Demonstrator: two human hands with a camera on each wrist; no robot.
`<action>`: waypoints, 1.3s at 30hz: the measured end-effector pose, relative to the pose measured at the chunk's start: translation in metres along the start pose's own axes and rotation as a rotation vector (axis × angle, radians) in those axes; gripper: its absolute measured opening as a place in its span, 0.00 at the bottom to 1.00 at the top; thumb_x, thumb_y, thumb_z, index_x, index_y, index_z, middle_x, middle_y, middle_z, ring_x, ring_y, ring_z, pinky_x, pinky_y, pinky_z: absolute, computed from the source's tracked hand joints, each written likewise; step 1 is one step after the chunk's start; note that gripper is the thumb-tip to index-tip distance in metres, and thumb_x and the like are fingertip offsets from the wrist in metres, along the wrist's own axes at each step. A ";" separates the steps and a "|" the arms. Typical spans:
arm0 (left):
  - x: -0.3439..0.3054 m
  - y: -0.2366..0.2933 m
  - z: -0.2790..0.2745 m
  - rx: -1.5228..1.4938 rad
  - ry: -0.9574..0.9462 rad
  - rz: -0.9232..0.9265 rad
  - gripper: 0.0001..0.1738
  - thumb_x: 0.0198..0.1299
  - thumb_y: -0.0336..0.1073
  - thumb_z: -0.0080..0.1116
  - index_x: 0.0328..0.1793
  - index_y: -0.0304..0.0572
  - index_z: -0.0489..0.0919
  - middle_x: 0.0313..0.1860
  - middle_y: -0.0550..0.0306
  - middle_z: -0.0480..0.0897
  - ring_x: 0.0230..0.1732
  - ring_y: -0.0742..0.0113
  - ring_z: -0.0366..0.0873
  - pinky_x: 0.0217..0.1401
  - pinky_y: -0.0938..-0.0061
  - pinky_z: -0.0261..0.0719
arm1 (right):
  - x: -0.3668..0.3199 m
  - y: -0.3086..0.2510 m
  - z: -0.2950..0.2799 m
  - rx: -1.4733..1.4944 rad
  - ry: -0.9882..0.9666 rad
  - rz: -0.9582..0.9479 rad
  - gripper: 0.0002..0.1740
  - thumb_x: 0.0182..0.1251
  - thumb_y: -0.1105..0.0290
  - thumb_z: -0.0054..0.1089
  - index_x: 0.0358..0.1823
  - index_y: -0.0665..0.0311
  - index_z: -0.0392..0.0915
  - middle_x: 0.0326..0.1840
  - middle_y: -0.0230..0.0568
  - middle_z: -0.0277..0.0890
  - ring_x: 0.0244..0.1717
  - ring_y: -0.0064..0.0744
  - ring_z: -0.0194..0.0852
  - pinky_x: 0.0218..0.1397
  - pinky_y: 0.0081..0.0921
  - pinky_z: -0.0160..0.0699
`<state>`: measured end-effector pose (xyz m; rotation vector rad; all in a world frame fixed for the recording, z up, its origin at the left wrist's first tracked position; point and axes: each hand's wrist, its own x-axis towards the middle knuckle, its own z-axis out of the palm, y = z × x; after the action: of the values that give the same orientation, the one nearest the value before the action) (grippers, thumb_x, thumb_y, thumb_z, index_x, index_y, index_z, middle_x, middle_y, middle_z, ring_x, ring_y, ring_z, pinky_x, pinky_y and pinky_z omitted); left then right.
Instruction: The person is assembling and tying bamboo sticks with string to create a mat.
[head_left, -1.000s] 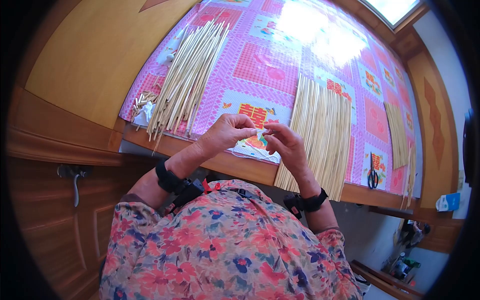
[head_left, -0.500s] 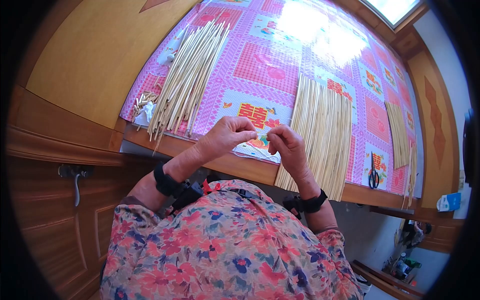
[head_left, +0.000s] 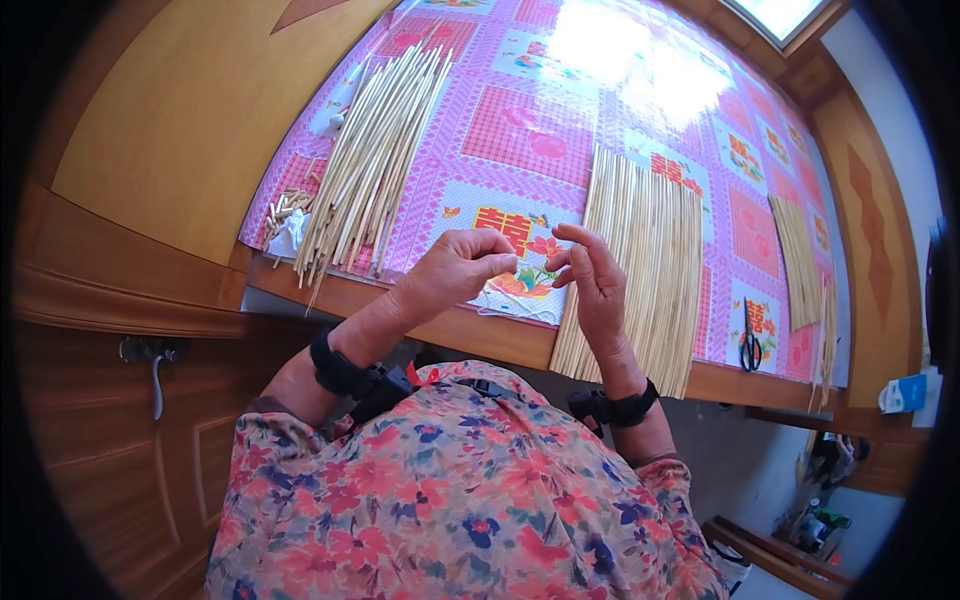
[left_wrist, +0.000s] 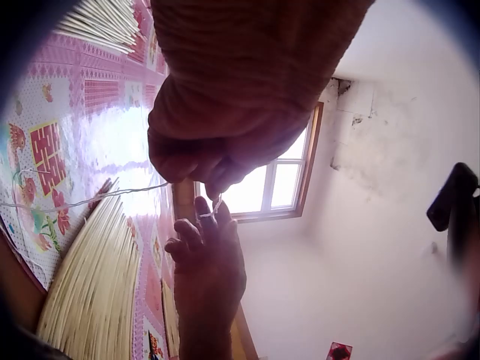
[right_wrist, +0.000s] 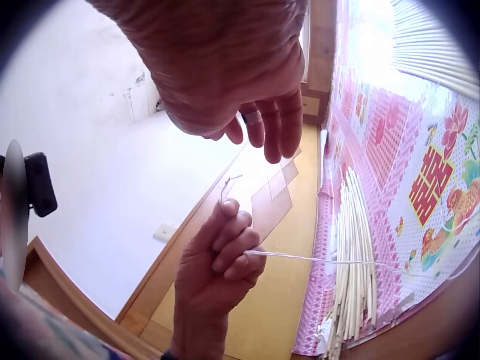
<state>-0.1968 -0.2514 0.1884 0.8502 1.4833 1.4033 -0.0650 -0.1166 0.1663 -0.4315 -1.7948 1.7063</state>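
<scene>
A thin white string (right_wrist: pixel 307 259) runs out of the left hand (right_wrist: pixel 217 259), whose fingers are curled round it; a short frayed end stands up from the thumb and forefinger. In the left wrist view the string (left_wrist: pixel 90 201) trails over the patterned cover. The right hand (head_left: pixel 598 285) is just right of the left hand (head_left: pixel 455 270), fingers apart and loosely bent. In the right wrist view, no string shows in the right hand (right_wrist: pixel 225 82), and a ring is on one finger.
Loose sticks (head_left: pixel 375 150) lie on the table's left. A flat mat of sticks (head_left: pixel 645 250) overhangs the front edge. Farther right are scissors (head_left: pixel 750 348) and a narrower stick mat (head_left: pixel 793 262). Short pieces (head_left: pixel 285 212) lie near a white scrap.
The right hand has moved right, away from the left fingertips, and its fingers have spread from a pinch. The left hand stays nearly in place.
</scene>
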 end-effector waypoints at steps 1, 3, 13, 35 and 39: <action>0.000 -0.001 -0.003 0.002 -0.001 -0.002 0.08 0.58 0.36 0.52 0.33 0.40 0.76 0.15 0.72 0.66 0.15 0.86 0.60 0.15 0.89 0.58 | -0.001 0.001 -0.001 0.003 0.002 0.001 0.06 0.62 0.75 0.48 0.39 0.67 0.72 0.29 0.33 0.68 0.27 0.17 0.70 0.27 0.13 0.69; -0.001 -0.005 -0.008 0.016 -0.013 -0.054 0.08 0.57 0.36 0.53 0.34 0.39 0.76 0.15 0.71 0.66 0.15 0.86 0.61 0.15 0.89 0.58 | -0.004 0.003 -0.004 -0.190 -0.229 -0.038 0.09 0.61 0.75 0.50 0.43 0.66 0.72 0.31 0.35 0.69 0.28 0.17 0.70 0.29 0.13 0.70; -0.007 -0.010 -0.004 0.062 -0.082 0.052 0.08 0.57 0.36 0.53 0.36 0.39 0.76 0.20 0.71 0.70 0.21 0.86 0.63 0.21 0.89 0.60 | -0.014 0.005 -0.003 -0.197 -0.267 0.116 0.04 0.55 0.75 0.57 0.32 0.66 0.74 0.24 0.32 0.70 0.21 0.16 0.67 0.23 0.16 0.67; -0.022 -0.002 0.015 0.099 -0.010 -0.068 0.06 0.57 0.34 0.52 0.32 0.40 0.75 0.20 0.71 0.68 0.21 0.86 0.62 0.21 0.88 0.60 | -0.032 0.002 -0.024 0.092 -0.207 0.354 0.06 0.60 0.74 0.51 0.36 0.69 0.73 0.26 0.32 0.73 0.19 0.14 0.65 0.21 0.12 0.68; -0.022 -0.005 0.017 0.052 -0.012 -0.072 0.06 0.56 0.36 0.53 0.34 0.42 0.76 0.17 0.72 0.68 0.16 0.86 0.59 0.17 0.90 0.58 | -0.032 -0.001 -0.029 0.154 -0.162 0.322 0.08 0.62 0.72 0.50 0.40 0.68 0.73 0.28 0.32 0.72 0.18 0.13 0.64 0.20 0.11 0.67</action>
<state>-0.1722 -0.2661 0.1873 0.8276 1.5325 1.3099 -0.0221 -0.1145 0.1603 -0.5528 -1.7609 2.1393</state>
